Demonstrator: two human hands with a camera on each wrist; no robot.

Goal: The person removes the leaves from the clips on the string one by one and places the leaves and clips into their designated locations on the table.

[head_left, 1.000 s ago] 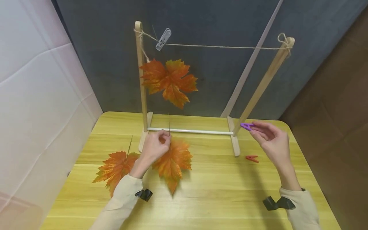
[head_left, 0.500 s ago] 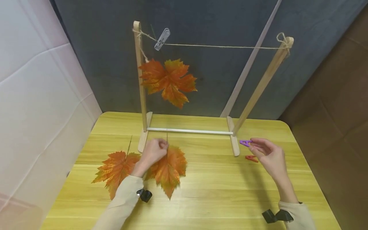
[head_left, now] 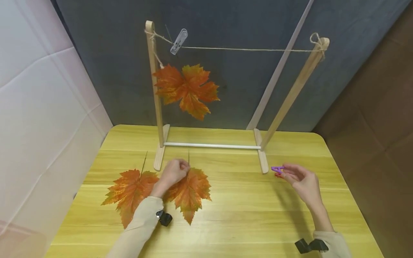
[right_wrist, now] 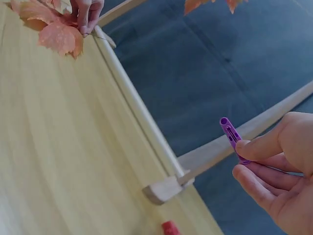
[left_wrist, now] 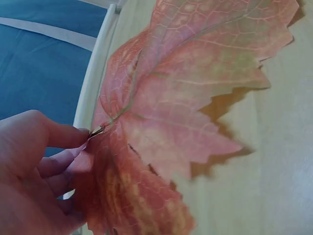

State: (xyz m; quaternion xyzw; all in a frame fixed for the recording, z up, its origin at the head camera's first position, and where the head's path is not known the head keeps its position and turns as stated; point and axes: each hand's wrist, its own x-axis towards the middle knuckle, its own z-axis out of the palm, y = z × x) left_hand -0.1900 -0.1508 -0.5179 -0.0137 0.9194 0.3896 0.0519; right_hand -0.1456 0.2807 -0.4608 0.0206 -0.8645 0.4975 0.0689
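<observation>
My left hand (head_left: 174, 173) pinches an orange artificial maple leaf (head_left: 193, 193) by the base of its stem, low over the table. In the left wrist view, thumb and fingertips meet where the stem joins the leaf (left_wrist: 166, 107). On the right, my right hand (head_left: 303, 181) holds a purple clothespin (head_left: 276, 169) between thumb and fingers. A red clothespin (head_left: 278, 175) lies on the table just behind it, partly hidden by that hand. Another maple leaf (head_left: 130, 193) lies at the left, partly under my left forearm in the head view.
A wooden frame with two posts (head_left: 295, 93) stands at the back, joined low by a white rod (head_left: 213, 146). Along its top runs a twine line (head_left: 235, 48). A clear clothespin (head_left: 179, 42) there holds a hanging maple leaf (head_left: 187, 91). Grey cloth is behind.
My left hand has lowered the maple leaf toward the table and slightly toward me. My right hand has come down with the purple clothespin, now overlapping the red one.
</observation>
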